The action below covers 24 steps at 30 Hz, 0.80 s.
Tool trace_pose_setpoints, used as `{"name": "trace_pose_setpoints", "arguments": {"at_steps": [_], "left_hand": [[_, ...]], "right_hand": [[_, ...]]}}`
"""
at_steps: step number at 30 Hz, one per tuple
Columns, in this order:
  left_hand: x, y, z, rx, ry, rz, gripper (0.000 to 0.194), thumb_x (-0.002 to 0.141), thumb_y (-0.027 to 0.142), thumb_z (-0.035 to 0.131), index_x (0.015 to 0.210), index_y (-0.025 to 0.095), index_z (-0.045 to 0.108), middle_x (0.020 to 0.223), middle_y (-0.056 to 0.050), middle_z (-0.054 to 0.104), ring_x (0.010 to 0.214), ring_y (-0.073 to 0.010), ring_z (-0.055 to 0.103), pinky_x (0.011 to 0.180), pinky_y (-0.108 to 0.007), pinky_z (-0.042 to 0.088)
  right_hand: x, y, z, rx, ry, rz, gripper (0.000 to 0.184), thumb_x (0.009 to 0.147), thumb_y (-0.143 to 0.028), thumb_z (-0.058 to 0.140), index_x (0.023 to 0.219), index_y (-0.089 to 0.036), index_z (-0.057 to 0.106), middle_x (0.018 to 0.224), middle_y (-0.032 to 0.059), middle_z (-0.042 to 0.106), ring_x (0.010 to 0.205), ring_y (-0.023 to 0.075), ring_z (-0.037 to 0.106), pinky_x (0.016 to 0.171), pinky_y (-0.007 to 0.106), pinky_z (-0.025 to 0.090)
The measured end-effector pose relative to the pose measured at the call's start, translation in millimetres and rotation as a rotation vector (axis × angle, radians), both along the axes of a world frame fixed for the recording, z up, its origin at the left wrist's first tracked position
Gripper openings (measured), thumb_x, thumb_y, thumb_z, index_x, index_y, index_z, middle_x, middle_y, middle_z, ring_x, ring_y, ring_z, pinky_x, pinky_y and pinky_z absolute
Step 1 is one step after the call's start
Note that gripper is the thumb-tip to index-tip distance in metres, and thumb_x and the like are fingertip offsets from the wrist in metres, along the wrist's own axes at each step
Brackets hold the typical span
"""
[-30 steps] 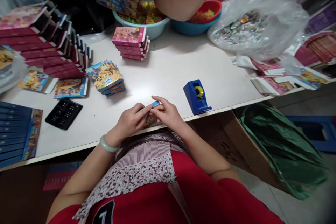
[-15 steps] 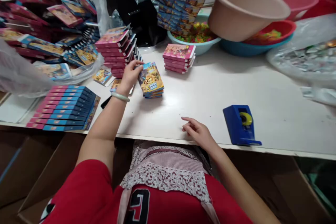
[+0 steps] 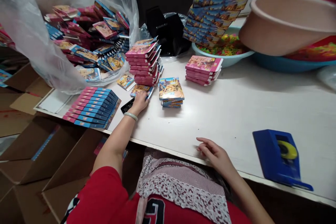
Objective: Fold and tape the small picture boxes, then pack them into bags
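My left hand (image 3: 140, 103), with a pale bangle at the wrist, is at a flat yellow-and-blue picture box (image 3: 141, 89) lying before a tall stack of pink boxes (image 3: 141, 59). Its fingers are bent together on the box's near edge; the fingertips are partly hidden. A black phone-like object (image 3: 127, 106) lies beside that hand, partly covered. To its right is a short stack of yellow-and-blue boxes (image 3: 171, 89). My right hand (image 3: 214, 152) hovers at the table's front edge, empty, forefinger stretched out and the other fingers loosely curled.
A blue tape dispenser (image 3: 275, 157) stands at the front right. A row of pink and blue boxes (image 3: 91, 106) lies at the left, near a plastic bag (image 3: 132, 17) full of boxes. Behind are a small pink stack (image 3: 203, 68), a light-blue basin (image 3: 233, 59) and a beige tub (image 3: 286, 24).
My left hand has left the short yellow-and-blue stack and come back leftward to the flat box by the tall pink stack. The view has swung left; my right hand keeps its pose.
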<state>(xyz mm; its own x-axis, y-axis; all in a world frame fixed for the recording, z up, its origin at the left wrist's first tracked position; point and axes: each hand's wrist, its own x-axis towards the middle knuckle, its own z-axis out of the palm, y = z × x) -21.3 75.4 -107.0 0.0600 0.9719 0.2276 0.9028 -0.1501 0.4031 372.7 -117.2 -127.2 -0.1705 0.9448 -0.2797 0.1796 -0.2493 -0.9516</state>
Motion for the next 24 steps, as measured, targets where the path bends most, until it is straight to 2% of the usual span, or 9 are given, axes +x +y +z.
{"name": "trace_pose_setpoints", "arguments": {"at_steps": [1, 3, 6, 8, 9, 12, 16, 20, 24], "left_hand": [[-1.5, -1.3, 4.0, 0.018, 0.000, 0.013, 0.005, 0.082, 0.014, 0.065, 0.083, 0.017, 0.061, 0.097, -0.011, 0.068, 0.101, -0.0276, 0.062, 0.098, -0.044, 0.047], [-9.6, -6.6, 22.5, 0.138, -0.034, 0.064, 0.010, 0.091, 0.015, 0.054, 0.085, 0.018, 0.061, 0.092, -0.009, 0.066, 0.098, -0.0251, 0.062, 0.096, -0.041, 0.047], [-21.1, -28.2, 62.1, 0.595, -0.278, 0.152, 0.018, 0.100, 0.030, 0.052, 0.092, 0.017, 0.061, 0.090, -0.005, 0.064, 0.091, -0.0195, 0.062, 0.089, -0.035, 0.048], [-10.5, -50.9, 80.2, 0.830, -0.442, 0.168, 0.027, 0.100, 0.042, 0.056, 0.092, 0.017, 0.062, 0.087, -0.002, 0.062, 0.085, -0.0157, 0.060, 0.083, -0.030, 0.049], [3.3, -63.4, 83.4, 0.853, -0.485, 0.158, 0.029, 0.100, 0.044, 0.057, 0.091, 0.017, 0.062, 0.085, -0.001, 0.062, 0.083, -0.0144, 0.060, 0.081, -0.028, 0.049], [70.2, -101.3, 68.9, 0.656, -0.582, 0.034, 0.026, 0.099, 0.042, 0.060, 0.089, 0.018, 0.064, 0.082, 0.001, 0.063, 0.078, -0.0125, 0.060, 0.075, -0.025, 0.049], [151.5, -141.9, 24.2, 0.348, -0.805, -0.168, 0.014, 0.102, 0.033, 0.057, 0.102, 0.022, 0.066, 0.088, 0.000, 0.066, 0.081, -0.0123, 0.064, 0.073, -0.023, 0.053], [168.4, -155.6, -6.6, 0.220, -0.856, -0.409, 0.033, 0.098, 0.026, 0.063, 0.130, 0.026, 0.058, 0.110, -0.005, 0.066, 0.098, -0.0145, 0.067, 0.080, -0.026, 0.058], [163.5, -153.9, -10.3, 0.121, -0.708, -0.530, 0.027, 0.098, 0.021, 0.061, 0.125, 0.024, 0.064, 0.111, -0.007, 0.065, 0.104, -0.0164, 0.065, 0.078, -0.027, 0.059]], "right_hand": [[-4.6, 0.3, 2.1, 0.021, 0.005, 0.033, 0.052, 0.084, -0.059, 0.065, 0.114, -0.018, 0.072, 0.078, 0.0068, 0.074, 0.069, 0.0192, 0.069, 0.066, 0.033, 0.057], [-10.9, 0.4, 5.5, 0.060, 0.011, 0.078, 0.047, 0.089, -0.055, 0.061, 0.115, -0.019, 0.072, 0.080, 0.0068, 0.074, 0.071, 0.0196, 0.070, 0.067, 0.033, 0.058], [-17.6, 2.8, 9.2, 0.178, -0.021, 0.078, 0.037, 0.092, -0.048, 0.060, 0.114, -0.020, 0.073, 0.088, 0.0082, 0.076, 0.078, 0.0212, 0.073, 0.071, 0.035, 0.060], [-25.8, 7.9, 13.8, 0.334, -0.044, 0.031, 0.034, 0.093, -0.042, 0.062, 0.119, -0.022, 0.070, 0.111, 0.0118, 0.075, 0.097, 0.0243, 0.073, 0.078, 0.037, 0.061], [-31.3, 11.6, 17.0, 0.425, -0.046, 0.009, 0.037, 0.092, -0.039, 0.065, 0.126, -0.024, 0.067, 0.126, 0.0132, 0.071, 0.110, 0.0260, 0.070, 0.081, 0.037, 0.061], [-46.9, 23.5, 24.9, 0.652, -0.028, -0.015, 0.059, 0.089, -0.032, 0.071, 0.144, -0.028, 0.052, 0.148, 0.0138, 0.056, 0.128, 0.0275, 0.061, 0.074, 0.032, 0.062], [-41.3, 26.6, 15.2, 0.708, -0.060, -0.106, 0.053, 0.091, -0.028, 0.068, 0.141, -0.031, 0.053, 0.125, 0.0092, 0.071, 0.098, 0.0208, 0.073, 0.057, 0.025, 0.057], [-15.5, 9.7, -7.3, 0.641, -0.115, -0.241, 0.047, 0.093, -0.030, 0.065, 0.139, -0.029, 0.056, 0.118, 0.0082, 0.073, 0.090, 0.0193, 0.073, 0.061, 0.027, 0.060], [-0.9, 0.7, -11.3, 0.605, -0.150, -0.209, 0.035, 0.096, -0.033, 0.060, 0.131, -0.028, 0.064, 0.119, 0.0079, 0.073, 0.093, 0.0192, 0.072, 0.066, 0.028, 0.061]]}}
